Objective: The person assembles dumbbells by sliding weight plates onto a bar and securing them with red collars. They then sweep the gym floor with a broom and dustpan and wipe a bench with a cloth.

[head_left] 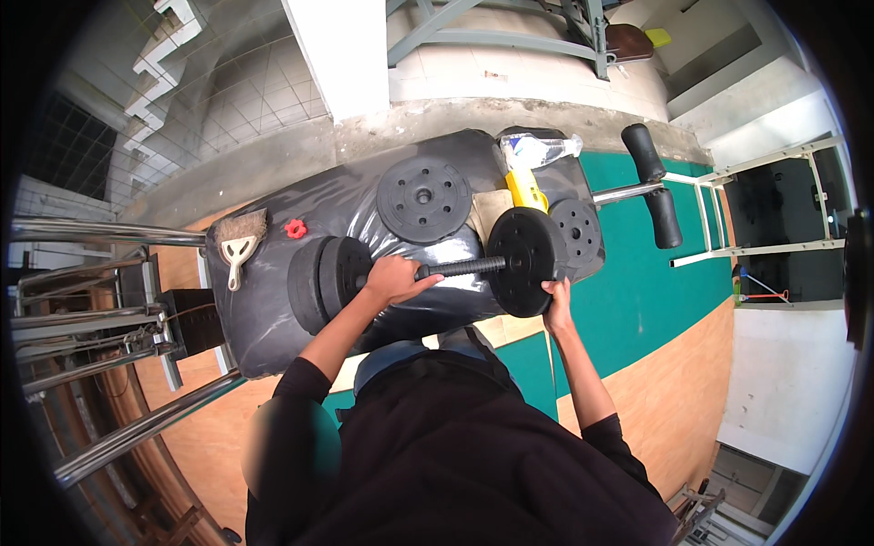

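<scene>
A dumbbell lies across the black padded bench in front of me. My left hand (394, 279) is closed round its threaded black bar (469, 267), beside the plates (337, 273) on the left end. At the other end, my right hand (558, 305) grips the near right rim of a large black weight plate (521, 259) fitted on the bar. Beyond the bar another weight plate (423, 202) lies flat, and a smaller plate (575, 229) rests to the right. A red star-shaped nut (296, 228) sits to the left, next to a brush with a pale handle (238, 253).
Plastic-wrapped padding covers the bench (259, 323). At its far right lie a clear plastic bottle (546, 150), a yellow object (525, 189) and a beige cloth or card (492, 214). Foam rollers (645, 153) stick out on the right. Metal bars (100, 232) stand left; a green mat (637, 300) lies below.
</scene>
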Tool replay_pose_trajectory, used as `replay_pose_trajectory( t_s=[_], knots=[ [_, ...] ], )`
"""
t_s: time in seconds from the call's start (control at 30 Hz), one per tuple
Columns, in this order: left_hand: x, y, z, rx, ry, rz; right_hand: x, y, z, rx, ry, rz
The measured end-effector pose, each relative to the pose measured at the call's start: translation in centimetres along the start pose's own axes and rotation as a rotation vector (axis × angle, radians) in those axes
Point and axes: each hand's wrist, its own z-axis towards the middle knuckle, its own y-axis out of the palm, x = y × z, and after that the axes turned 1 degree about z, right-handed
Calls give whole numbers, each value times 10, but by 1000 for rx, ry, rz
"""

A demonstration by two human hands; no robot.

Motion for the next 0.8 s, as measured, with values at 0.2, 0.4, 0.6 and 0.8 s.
replay_pose_trajectory(
  t_s=[0.2, 0.4, 0.6, 0.8],
  knots=[
    [-5, 1, -8, 50, 39, -21, 23, 29, -17, 77, 45, 102],
    [-6, 5, -8, 78, 27, -21, 23, 43, -19, 118, -15, 140],
    [-2, 12, -1, 72, 12, -11, 15, 55, -31, 77, -145, -132],
    [1, 23, 2, 131, 42, 13, 5, 72, -28, -58, -472, -729]
  ],
)
